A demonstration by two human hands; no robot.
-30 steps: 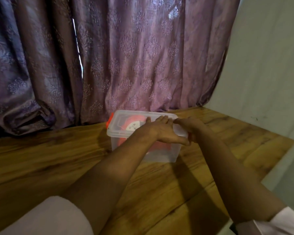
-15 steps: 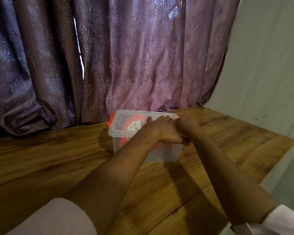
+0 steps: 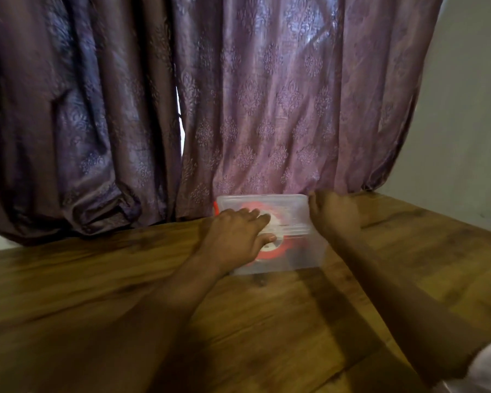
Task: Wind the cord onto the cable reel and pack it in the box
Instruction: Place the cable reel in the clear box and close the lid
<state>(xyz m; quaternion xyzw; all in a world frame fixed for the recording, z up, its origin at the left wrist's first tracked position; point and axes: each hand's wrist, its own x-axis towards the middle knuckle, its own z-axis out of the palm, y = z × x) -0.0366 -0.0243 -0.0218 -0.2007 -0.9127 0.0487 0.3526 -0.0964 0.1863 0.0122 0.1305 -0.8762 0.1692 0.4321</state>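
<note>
Your left hand (image 3: 236, 236) lies on the lid of the clear box (image 3: 289, 251), fingers flat, thumb against its front. The reel (image 3: 270, 251) sits inside. Your right hand (image 3: 333, 214) grips the box's right end.

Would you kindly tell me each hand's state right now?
Left hand: open, pressing on the lid.
Right hand: cannot be told; fingers hidden.

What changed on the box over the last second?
The right hand moved from the lid's near right corner to the right end of the box. The left hand stayed on the lid, fingers on top. The orange reel stayed inside.
</note>
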